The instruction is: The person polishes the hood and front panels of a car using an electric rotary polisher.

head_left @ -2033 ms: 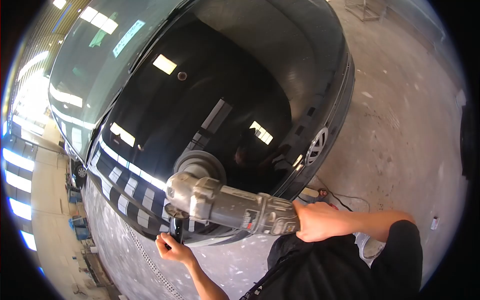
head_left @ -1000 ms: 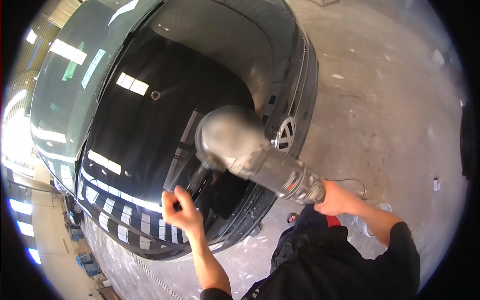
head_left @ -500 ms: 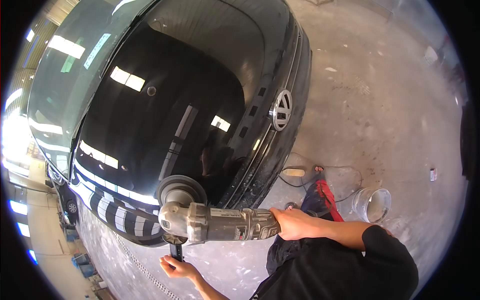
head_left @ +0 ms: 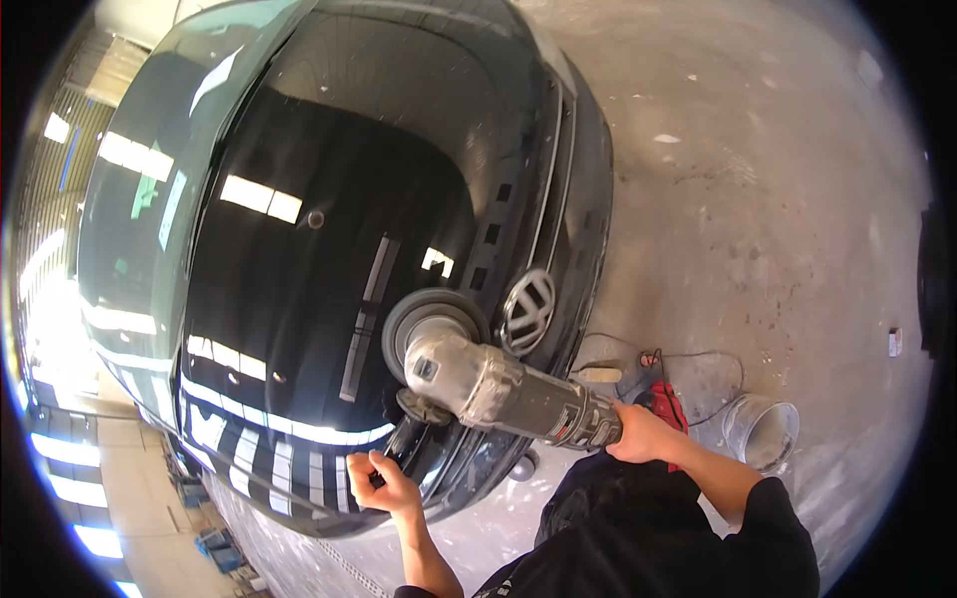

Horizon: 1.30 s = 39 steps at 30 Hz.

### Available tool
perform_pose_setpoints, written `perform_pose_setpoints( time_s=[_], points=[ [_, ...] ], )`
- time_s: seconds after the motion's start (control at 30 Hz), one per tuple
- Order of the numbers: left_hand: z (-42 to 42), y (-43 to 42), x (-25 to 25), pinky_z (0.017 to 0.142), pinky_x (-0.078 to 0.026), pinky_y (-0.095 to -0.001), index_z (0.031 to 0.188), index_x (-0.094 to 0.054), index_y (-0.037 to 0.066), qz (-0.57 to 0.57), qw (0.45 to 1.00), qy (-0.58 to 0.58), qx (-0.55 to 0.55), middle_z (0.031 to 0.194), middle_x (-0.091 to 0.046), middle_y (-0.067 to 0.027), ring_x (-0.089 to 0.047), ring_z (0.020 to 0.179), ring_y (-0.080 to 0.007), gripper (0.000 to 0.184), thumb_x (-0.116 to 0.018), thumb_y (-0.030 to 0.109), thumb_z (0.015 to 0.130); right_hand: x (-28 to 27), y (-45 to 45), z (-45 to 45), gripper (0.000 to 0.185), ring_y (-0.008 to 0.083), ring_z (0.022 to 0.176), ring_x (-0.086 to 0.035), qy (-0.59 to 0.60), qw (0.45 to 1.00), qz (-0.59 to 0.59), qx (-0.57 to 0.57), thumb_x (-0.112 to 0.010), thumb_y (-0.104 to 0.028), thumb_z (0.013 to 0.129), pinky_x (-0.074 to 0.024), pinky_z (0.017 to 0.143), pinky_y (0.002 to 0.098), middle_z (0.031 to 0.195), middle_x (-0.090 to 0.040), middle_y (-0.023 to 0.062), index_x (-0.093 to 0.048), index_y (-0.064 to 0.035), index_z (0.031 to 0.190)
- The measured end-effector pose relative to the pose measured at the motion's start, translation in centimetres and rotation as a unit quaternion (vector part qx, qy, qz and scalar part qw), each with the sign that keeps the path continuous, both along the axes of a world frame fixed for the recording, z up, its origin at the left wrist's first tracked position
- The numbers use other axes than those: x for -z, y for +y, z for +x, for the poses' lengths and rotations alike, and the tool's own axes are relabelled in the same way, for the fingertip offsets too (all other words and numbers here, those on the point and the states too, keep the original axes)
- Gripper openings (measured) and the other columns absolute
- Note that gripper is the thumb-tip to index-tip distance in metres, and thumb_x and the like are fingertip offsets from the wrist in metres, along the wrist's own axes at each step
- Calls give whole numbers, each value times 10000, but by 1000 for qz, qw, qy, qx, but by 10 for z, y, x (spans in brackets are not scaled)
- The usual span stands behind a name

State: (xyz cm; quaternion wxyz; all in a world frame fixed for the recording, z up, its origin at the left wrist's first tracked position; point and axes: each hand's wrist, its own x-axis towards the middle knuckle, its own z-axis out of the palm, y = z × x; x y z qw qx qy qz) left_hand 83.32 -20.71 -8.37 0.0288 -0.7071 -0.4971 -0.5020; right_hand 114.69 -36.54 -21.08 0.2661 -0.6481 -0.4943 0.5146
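Note:
My right hand point(head_left: 643, 434) is closed round the rear end of a grey power polisher point(head_left: 508, 394). Its round pad point(head_left: 431, 307) lies on the glossy black car hood point(head_left: 299, 299), close to the round front emblem point(head_left: 528, 311). My left hand point(head_left: 384, 483) is closed on the black side handle point(head_left: 402, 439), which sticks out from the polisher's head towards me. Part of that handle is hidden by my fingers. Strips of light are reflected in the hood.
A bucket point(head_left: 763, 431) stands on the floor at the right. Near my feet lie a cable point(head_left: 740, 369) and a yellowish block point(head_left: 598, 375). The windshield point(head_left: 140, 259) is at the left, and a small box point(head_left: 894, 342) lies far right.
The polisher has moved from the hood's near side edge across towards the front emblem, and both my hands have moved with it. The view has shifted slightly.

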Motion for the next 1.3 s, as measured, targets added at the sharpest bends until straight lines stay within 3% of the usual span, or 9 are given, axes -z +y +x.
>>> perform_pose_setpoints(
  time_s=[0.13, 0.27, 0.33, 0.43, 0.53, 0.6, 0.83, 1.1, 1.3],
  points=[
    [106, 52, -12, 513, -290, -314, 676, -392, 45, -12, 999, 30, 41, 595, -368, -33, -348, 538, -145, 295, -595, -21, 879, 32, 34, 76, 558, 405, 1062, -633, 36, 995, 60, 66, -687, -136, 665, -493, 939, 421, 1084, -662, 280, -563, 55, 1175],
    [198, 101, -18, 502, -334, -334, 662, -406, 35, -26, 997, 54, 49, 576, -402, -57, -375, 515, -176, 316, -644, -5, 867, -14, 86, 160, 522, 345, 1003, -647, 79, 994, -4, 80, -692, -128, 649, -494, 914, 401, 1040, -684, 242, -592, 64, 1124],
    [239, 125, -23, 503, -358, -344, 657, -433, 28, -11, 996, 59, 62, 571, -435, -78, -400, 504, -189, 316, -671, 16, 865, -12, 107, 195, 470, 254, 931, -645, 94, 992, -54, 70, -686, -103, 648, -509, 852, 377, 1011, -697, 163, -615, 38, 1091],
    [282, 163, -28, 494, -365, -363, 660, -475, 16, 9, 992, 64, 110, 579, -457, -108, -429, 494, -240, 299, -696, 47, 859, 26, 134, 223, 545, 258, 975, -647, 83, 993, 30, 75, -697, -83, 640, -495, 893, 365, 1059, -687, 154, -614, -18, 1175],
    [301, 174, -33, 480, -364, -370, 656, -495, 13, 8, 991, 81, 106, 608, -474, -116, -447, 494, -275, 294, -708, 69, 851, 32, 149, 228, 432, 185, 873, -626, 173, 982, 7, 80, -668, -29, 640, -496, 827, 331, 950, -679, 80, -631, -14, 1071],
    [296, 171, -27, 476, -369, -371, 654, -489, 18, 30, 989, 87, 119, 621, -475, -113, -461, 494, -281, 297, -710, 64, 846, 43, 149, 224, 334, 139, 808, -589, 190, 978, -6, 83, -647, -3, 645, -490, 769, 314, 855, -650, 25, -631, -22, 978],
    [202, 91, -19, 510, -383, -375, 665, -446, 7, 15, 990, 100, 99, 636, -456, -117, -463, 530, -285, 304, -683, 1, 855, 78, 102, 133, 312, 180, 800, -590, 170, 980, 79, 71, -667, -42, 654, -491, 783, 336, 829, -664, 60, -629, -22, 963],
    [45, -26, 14, 497, -340, -390, 673, -463, 6, 31, 993, 96, 67, 624, -440, -109, -435, 523, -286, 248, -637, -44, 843, 116, 18, -4, 591, 318, 1088, -621, 138, 987, 88, 5, -690, -97, 628, -456, 971, 402, 1107, -673, 214, -575, 1, 1199],
    [-84, -105, 52, 513, -320, -382, 682, -455, 21, 55, 993, 77, 72, 636, -439, -101, -430, 536, -260, 228, -580, -64, 853, 169, -46, -124, 544, 378, 1081, -624, 126, 988, 85, 0, -653, -86, 656, -466, 956, 410, 1109, -668, 235, -582, -7, 1189]
  ],
)
